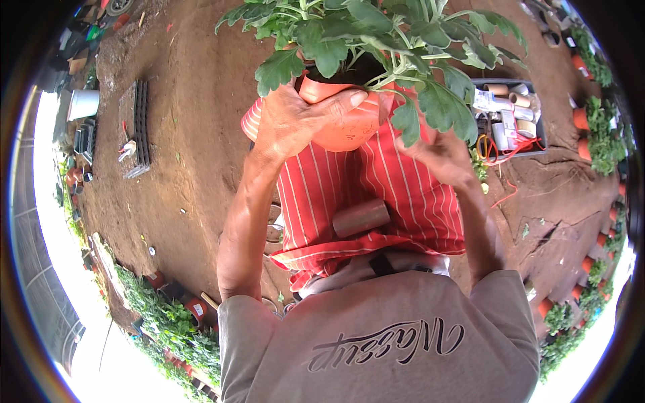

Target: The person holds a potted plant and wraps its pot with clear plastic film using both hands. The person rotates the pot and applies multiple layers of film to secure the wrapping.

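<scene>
A leafy green potted plant (373, 30) fills the top middle, above my lap. My left hand (292, 116) grips the side and rim of its orange plastic pot (345, 128), thumb across the front. The pot wall is bent inward at the rim and bears handwriting. My right hand (433, 151) is at the right of the pot, under the drooping leaves; its fingers are partly hidden, so its grip does not show. A brown cylinder (361, 218) lies on the red striped cloth (322, 201) over my lap.
On the right, a grey crate (541, 126) holds rolls of tape and red cord. Black trays (141, 126) with red-handled pruning shears (125, 132) lie at left. A white bucket (84, 104) stands farther left. Rows of potted plants (166, 307) line both sides of the dirt floor.
</scene>
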### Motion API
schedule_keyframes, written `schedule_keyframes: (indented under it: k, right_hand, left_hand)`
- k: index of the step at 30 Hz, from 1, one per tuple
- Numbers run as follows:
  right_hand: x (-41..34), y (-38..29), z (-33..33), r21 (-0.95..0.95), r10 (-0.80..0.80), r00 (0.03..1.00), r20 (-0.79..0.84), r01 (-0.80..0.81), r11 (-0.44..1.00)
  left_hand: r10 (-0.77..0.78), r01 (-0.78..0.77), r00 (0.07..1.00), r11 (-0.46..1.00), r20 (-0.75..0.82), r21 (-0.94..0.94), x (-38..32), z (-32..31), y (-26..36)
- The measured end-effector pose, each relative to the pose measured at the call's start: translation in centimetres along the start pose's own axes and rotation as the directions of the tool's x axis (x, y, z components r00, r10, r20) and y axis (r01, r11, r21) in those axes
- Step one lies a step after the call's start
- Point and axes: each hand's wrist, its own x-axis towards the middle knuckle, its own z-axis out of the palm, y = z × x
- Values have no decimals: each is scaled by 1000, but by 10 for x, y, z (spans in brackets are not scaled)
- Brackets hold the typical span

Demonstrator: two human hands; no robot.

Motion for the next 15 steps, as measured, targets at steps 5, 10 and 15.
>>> schedule_keyframes:
  k: [5,10,15]
  right_hand:
    - [36,2,34,34,149,985,86,-152,988]
    - [48,11,34,122,208,960,188,-233,965]
    - [50,2,37,59,127,987,96,-133,989]
  left_hand:
    - [-15,15,999,1000,-37,-5,-4,3,-7]
    - [0,-1,1000,993,-10,-117,-4,0,-11]
    - [-13,11,1000,996,-24,-91,-6,-3,-15]
